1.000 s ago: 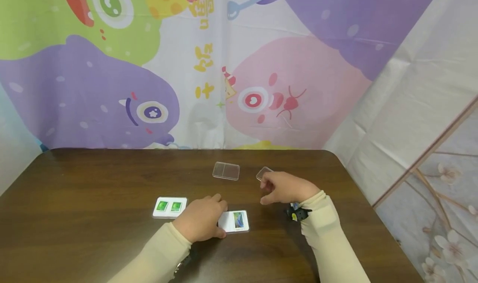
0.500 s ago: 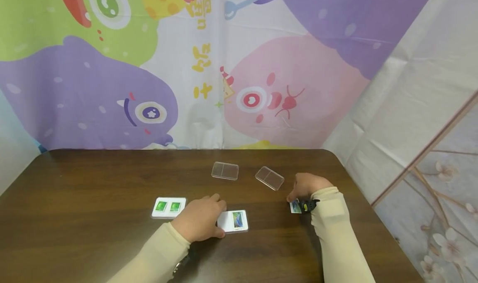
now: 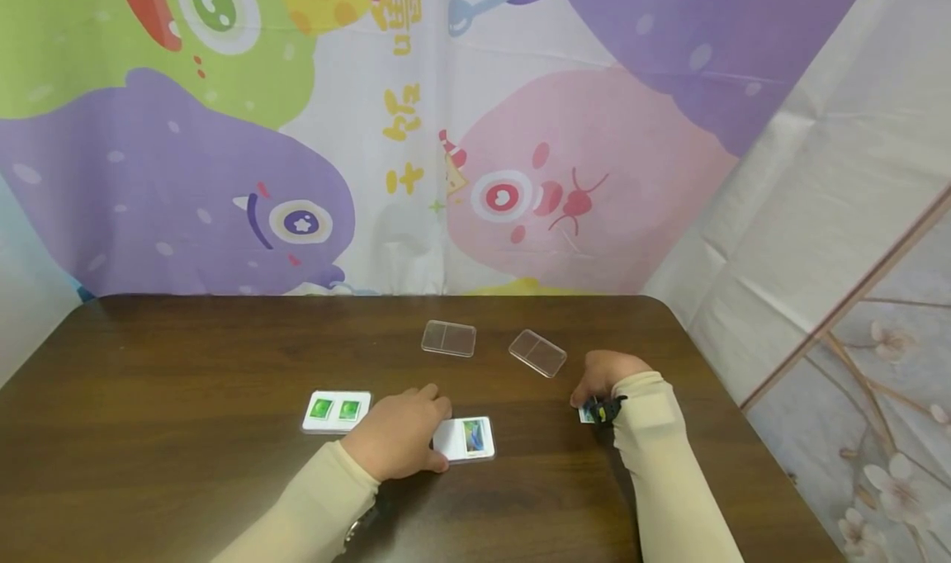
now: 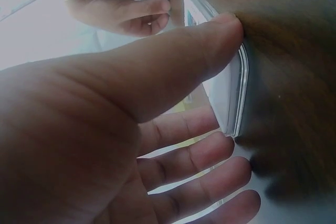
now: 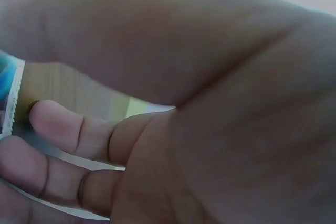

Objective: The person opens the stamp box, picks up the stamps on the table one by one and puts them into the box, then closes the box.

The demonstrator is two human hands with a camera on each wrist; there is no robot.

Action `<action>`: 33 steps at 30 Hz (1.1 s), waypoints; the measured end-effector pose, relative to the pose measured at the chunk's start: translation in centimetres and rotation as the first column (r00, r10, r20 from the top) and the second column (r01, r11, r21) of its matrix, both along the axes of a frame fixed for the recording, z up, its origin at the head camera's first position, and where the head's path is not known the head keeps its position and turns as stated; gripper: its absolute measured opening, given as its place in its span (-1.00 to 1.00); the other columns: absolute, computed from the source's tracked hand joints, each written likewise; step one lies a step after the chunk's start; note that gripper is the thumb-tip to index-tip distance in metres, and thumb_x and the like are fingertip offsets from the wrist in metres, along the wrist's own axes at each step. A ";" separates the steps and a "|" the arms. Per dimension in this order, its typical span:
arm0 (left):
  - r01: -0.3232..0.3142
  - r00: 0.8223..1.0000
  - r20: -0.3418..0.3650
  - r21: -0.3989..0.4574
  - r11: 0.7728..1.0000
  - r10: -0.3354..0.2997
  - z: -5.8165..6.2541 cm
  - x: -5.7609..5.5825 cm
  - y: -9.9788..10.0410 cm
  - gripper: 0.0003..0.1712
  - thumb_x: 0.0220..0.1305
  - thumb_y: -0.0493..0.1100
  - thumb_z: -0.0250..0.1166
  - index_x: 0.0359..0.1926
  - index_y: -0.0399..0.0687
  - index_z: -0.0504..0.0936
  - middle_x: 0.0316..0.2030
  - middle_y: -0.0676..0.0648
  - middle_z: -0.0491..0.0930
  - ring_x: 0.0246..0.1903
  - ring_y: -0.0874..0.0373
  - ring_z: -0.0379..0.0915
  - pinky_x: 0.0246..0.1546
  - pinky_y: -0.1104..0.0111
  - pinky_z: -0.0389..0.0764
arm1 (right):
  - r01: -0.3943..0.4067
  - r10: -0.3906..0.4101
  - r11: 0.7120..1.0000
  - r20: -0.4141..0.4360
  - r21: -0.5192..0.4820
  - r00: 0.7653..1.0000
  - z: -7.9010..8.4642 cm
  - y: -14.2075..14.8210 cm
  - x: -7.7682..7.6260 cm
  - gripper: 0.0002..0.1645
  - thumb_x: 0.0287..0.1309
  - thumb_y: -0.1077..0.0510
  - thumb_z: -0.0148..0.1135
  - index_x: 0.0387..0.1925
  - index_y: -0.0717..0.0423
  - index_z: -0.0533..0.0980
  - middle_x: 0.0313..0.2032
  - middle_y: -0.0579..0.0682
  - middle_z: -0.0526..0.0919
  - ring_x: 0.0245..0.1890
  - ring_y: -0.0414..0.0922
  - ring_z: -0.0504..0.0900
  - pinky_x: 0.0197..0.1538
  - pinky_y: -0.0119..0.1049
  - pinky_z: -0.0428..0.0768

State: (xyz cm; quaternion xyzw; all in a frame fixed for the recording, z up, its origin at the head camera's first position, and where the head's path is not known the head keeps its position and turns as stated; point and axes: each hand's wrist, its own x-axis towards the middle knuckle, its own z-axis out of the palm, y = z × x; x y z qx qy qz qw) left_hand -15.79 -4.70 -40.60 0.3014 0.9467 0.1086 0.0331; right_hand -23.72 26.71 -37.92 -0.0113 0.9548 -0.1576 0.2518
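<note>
Cartoon-print fabric backdrop (image 3: 401, 233) fills the back: green, purple and pink monsters, yellow lettering running sideways. Dark wood-grain table (image 3: 186, 480) in front of it, rounded far corners. Pale blossom-print panel (image 3: 884, 398) on the right side. Two cream sleeves (image 3: 293, 505) reach in from the near edge. Left hand (image 3: 401, 433) lies mid-table, its grip pinching a clear card case (image 3: 451, 442) by the edges: thumb on the near edge, forefinger at the opposite edge, remaining fingers spread out loosely per the left wrist view. Right hand (image 3: 605, 371) is well apart to the right, its grip closed on a loose stamp (image 3: 586, 415), held by the edge between thumb and fingertips. Second card case (image 3: 336, 412) sits just left of the left hand, white insert inside. Two clear plastic covers (image 3: 449, 338), each with a dividing line across, lie near each other farther back, beyond the hands; left one nearly square to the table, right one turned at an angle. Black wrist strap (image 3: 611, 412) on the right wrist, yellow mark on it, partly overlapping the loose stamp in the head view. Smallest: blue-toned landscape stamp (image 3: 474, 436) at the right end of the pinched case; two green stamps (image 3: 349, 410) side by side in the other case. Loose stamp shows blue and a white perforated border in the right wrist view.
</note>
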 end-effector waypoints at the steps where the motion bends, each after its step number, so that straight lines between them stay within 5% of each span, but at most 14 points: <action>1: -0.001 1.000 0.001 0.000 1.000 0.001 0.0 0.0 0.0 -0.36 -0.05 0.10 0.68 -0.06 -0.19 0.66 -0.20 -0.08 0.57 -0.24 0.01 0.57 -0.21 0.11 0.66 | -0.004 0.004 1.000 -0.002 0.004 1.000 0.0 0.0 -0.1 -0.82 -0.10 0.18 0.46 -0.61 0.15 0.61 -0.64 -0.08 0.52 -0.62 -0.18 0.40 -0.52 -0.36 0.36; 7: -0.011 1.000 0.016 0.008 1.000 0.011 0.1 0.0 0.0 -0.34 -0.07 0.10 0.68 -0.06 -0.20 0.66 -0.14 -0.14 0.60 -0.19 -0.05 0.59 -0.18 0.06 0.66 | -0.050 0.050 0.999 -0.012 0.007 0.999 -0.3 -0.4 -0.3 -0.79 -0.07 0.19 0.45 -0.67 0.13 0.58 -0.71 -0.13 0.42 -0.66 -0.22 0.34 -0.56 -0.39 0.31; 12: -0.017 0.999 0.030 0.015 1.000 0.017 0.1 0.0 0.0 -0.33 -0.06 0.09 0.68 -0.03 -0.20 0.66 0.00 -0.24 0.63 -0.06 -0.16 0.62 -0.09 -0.01 0.67 | -0.060 0.060 0.998 -0.008 -0.006 0.998 -0.4 -0.6 -0.3 -0.78 -0.01 0.19 0.43 -0.66 0.14 0.59 -0.67 -0.10 0.51 -0.62 -0.18 0.40 -0.53 -0.36 0.37; 17: -0.017 0.999 0.033 0.010 1.000 0.017 0.1 0.0 0.1 -0.34 -0.06 0.09 0.68 -0.03 -0.20 0.66 -0.07 -0.19 0.62 -0.11 -0.13 0.62 -0.12 0.01 0.67 | -0.085 0.085 0.996 -0.011 -0.017 0.996 -0.3 -0.6 -0.3 -0.80 -0.02 0.19 0.42 -0.66 0.11 0.61 -0.66 -0.09 0.55 -0.63 -0.19 0.42 -0.53 -0.37 0.38; 28: -0.015 1.000 0.026 -0.004 1.000 0.016 0.2 0.0 0.1 -0.33 -0.05 0.10 0.67 -0.02 -0.20 0.66 -0.08 -0.17 0.61 -0.11 -0.11 0.62 -0.12 0.03 0.67 | -0.054 0.062 0.978 0.033 -0.200 0.998 -0.4 -1.1 -0.2 -0.80 0.06 0.26 0.42 -0.58 0.14 0.56 -0.61 -0.09 0.55 -0.62 -0.21 0.39 -0.53 -0.38 0.33; 33: -0.010 1.000 0.018 -0.008 1.000 0.010 0.1 0.0 0.1 -0.33 -0.05 0.10 0.67 -0.02 -0.21 0.66 -0.11 -0.16 0.60 -0.14 -0.08 0.60 -0.15 0.05 0.67 | -0.119 0.123 0.968 0.004 -0.219 0.992 -0.4 -1.1 -0.4 -0.69 0.09 0.22 0.44 -0.62 0.06 0.47 -0.62 -0.12 0.46 -0.61 -0.22 0.35 -0.52 -0.38 0.30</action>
